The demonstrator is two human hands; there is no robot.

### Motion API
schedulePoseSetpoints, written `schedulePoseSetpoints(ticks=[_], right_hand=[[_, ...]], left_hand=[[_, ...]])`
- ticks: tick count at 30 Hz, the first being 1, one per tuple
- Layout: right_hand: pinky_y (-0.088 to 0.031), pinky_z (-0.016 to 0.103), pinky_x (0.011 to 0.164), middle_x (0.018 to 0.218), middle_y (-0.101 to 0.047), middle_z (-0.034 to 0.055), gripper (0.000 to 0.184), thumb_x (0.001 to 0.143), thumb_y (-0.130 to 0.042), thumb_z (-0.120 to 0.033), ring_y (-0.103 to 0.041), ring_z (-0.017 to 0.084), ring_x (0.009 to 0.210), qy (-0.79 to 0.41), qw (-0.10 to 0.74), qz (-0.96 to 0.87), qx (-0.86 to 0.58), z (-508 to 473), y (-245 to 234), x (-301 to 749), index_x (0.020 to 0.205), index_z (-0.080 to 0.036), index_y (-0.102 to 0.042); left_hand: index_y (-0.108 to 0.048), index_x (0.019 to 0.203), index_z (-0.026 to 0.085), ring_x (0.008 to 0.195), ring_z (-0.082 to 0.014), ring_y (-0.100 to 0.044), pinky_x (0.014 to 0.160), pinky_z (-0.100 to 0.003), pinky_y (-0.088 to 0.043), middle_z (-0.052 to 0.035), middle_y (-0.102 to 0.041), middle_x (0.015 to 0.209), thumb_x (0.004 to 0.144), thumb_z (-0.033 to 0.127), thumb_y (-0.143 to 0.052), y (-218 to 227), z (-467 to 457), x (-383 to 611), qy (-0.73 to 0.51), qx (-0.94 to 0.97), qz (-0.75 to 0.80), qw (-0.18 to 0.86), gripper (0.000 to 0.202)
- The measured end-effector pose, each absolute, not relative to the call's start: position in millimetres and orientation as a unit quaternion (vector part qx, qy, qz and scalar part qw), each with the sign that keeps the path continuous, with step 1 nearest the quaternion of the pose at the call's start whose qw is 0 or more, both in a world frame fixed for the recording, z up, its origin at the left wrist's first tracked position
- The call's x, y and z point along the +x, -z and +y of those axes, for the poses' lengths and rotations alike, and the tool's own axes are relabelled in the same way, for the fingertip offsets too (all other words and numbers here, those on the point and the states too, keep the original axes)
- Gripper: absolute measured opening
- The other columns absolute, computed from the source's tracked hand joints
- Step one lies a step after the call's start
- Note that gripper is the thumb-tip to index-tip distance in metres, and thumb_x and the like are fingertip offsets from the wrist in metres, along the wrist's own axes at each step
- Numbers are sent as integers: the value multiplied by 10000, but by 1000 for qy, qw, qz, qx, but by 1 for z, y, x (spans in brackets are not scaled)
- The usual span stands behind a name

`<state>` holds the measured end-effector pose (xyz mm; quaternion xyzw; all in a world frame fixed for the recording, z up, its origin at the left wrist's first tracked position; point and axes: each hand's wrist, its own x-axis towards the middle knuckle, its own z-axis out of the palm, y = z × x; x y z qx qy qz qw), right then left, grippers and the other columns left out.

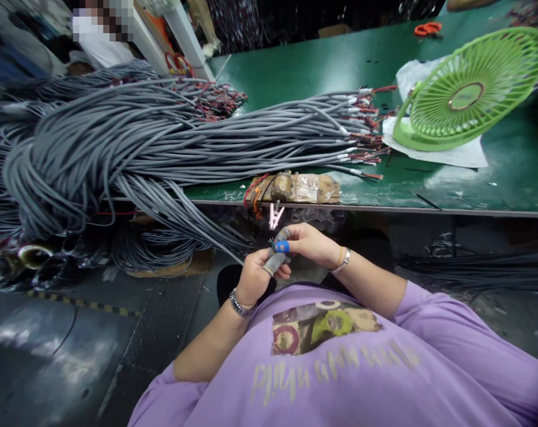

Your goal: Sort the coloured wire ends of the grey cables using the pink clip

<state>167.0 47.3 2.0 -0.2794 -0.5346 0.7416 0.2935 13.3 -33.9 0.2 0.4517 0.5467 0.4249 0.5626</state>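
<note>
My left hand [256, 277] and my right hand [311, 243] meet close to my chest, below the edge of the green table [295, 71]. Both are closed in a pinch around the end of a grey cable [215, 240], where thin coloured wires stick out near the fingertips. My left thumb wears a grey fabric guard and a right finger has a blue cap. The cable runs up and left into a large bundle of grey cables [140, 136] that lies across the table and hangs over its left side.
A taped wooden block [302, 188] with red wires sits on the table's front edge, a pink clip [275, 215] hanging under it. A green fan grille [468, 89] lies on white plastic at right. Orange scissors [428, 28] lie far back. Another person sits top left.
</note>
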Motion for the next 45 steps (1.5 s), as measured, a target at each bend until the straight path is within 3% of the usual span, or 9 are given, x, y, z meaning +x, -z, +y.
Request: schedulePoseSetpoints(ticks=[18, 23, 27, 38, 45], right_hand=[[-334, 196, 508, 647, -597, -14, 330, 656, -791, -419, -437, 60, 537, -784, 344, -416, -306, 40, 2, 161, 732, -125, -661], [-388, 198, 497, 699, -612, 16, 457, 795, -637, -589, -475, 71, 530, -843, 333, -290, -307, 61, 12, 159, 775, -132, -653], [-425, 201, 514, 729, -622, 26, 507, 855, -547, -621, -502, 77, 546, -854, 326, -282, -291, 75, 7, 149, 855, -131, -677], [-393, 192, 494, 626, -579, -5, 408, 787, -705, -520, -408, 58, 507, -858, 382, -227, -256, 74, 4, 136, 808, -113, -710], [-420, 204, 524, 626, -599, 5, 395, 771, -725, -507, -441, 70, 529, -845, 407, -212, -273, 73, -2, 130, 784, -113, -713]], left_hand=[[-685, 723, 136, 465, -149, -635, 461, -241, -505, -48, -695, 583, 778, 415, -673, 6, -37, 28, -583, 343, 519, 523, 284], [-705, 735, 133, 455, -137, -624, 451, -232, -508, -41, -685, 567, 749, 404, -689, -6, -34, 30, -594, 327, 506, 533, 272], [-700, 708, 132, 435, -132, -612, 441, -229, -505, -39, -675, 548, 730, 403, -699, -10, -30, 34, -597, 327, 497, 538, 272], [-685, 704, 130, 432, -125, -603, 431, -222, -500, -32, -663, 540, 729, 400, -695, -9, -22, 35, -590, 322, 500, 547, 272], [-680, 697, 125, 429, -124, -599, 428, -220, -496, -36, -662, 538, 721, 384, -697, -6, -20, 35, -579, 314, 509, 554, 261]])
